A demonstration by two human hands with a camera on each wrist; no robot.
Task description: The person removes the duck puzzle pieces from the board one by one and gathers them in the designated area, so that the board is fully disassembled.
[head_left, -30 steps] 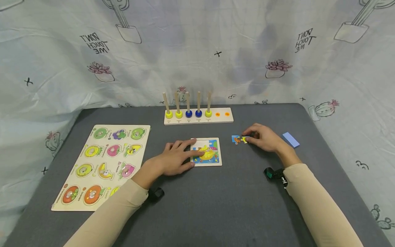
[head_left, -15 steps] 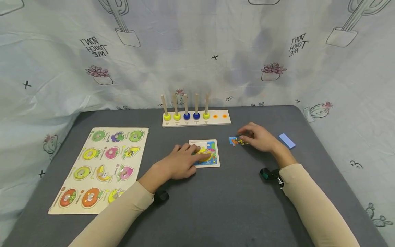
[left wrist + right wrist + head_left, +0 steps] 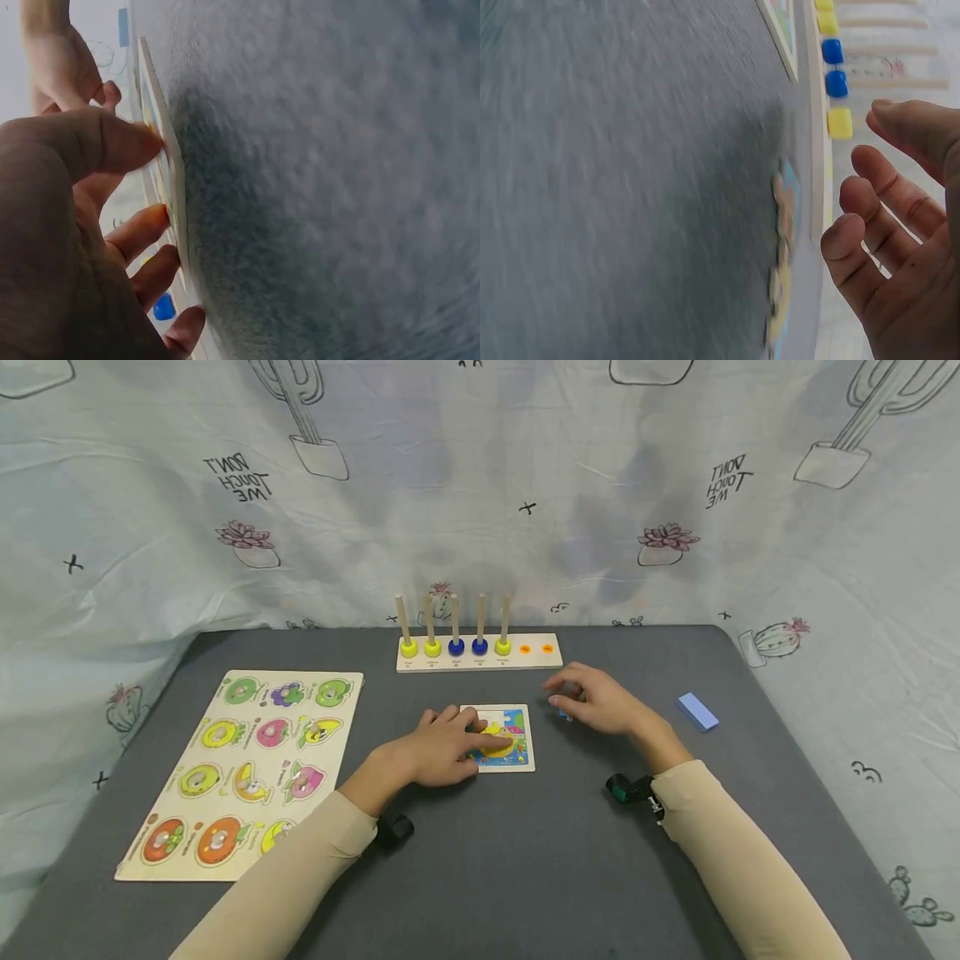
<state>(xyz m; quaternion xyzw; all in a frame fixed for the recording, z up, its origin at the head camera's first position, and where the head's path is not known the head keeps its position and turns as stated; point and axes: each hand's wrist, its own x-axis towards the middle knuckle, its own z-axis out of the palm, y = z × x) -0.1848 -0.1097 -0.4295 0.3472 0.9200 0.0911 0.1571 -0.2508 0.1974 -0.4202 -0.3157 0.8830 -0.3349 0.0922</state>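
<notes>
A small framed jigsaw puzzle (image 3: 519,724) with a yellow and blue picture lies flat on the table, with a pale bare patch in its upper part. My left hand (image 3: 431,753) rests on its left side, index finger stretched across the picture. In the left wrist view, the thumb (image 3: 131,142) and fingertips touch the board. My right hand (image 3: 600,700) hovers right of the puzzle with loosely bent fingers and nothing visible between them. Loose puzzle pieces (image 3: 784,217) lie on the table beneath it, mostly hidden by the hand in the head view.
A large fruit peg board (image 3: 288,727) lies at the left. At the back stands a counting rack (image 3: 532,662) with upright pegs and yellow and blue rings. A light blue block (image 3: 698,712) is at the right. A printed curtain (image 3: 480,485) hangs behind the grey table (image 3: 525,860).
My right hand has left its spot at the pieces' right end and moved left over them, toward the puzzle. My left hand stays on the puzzle, its fingers slightly further in than at first.
</notes>
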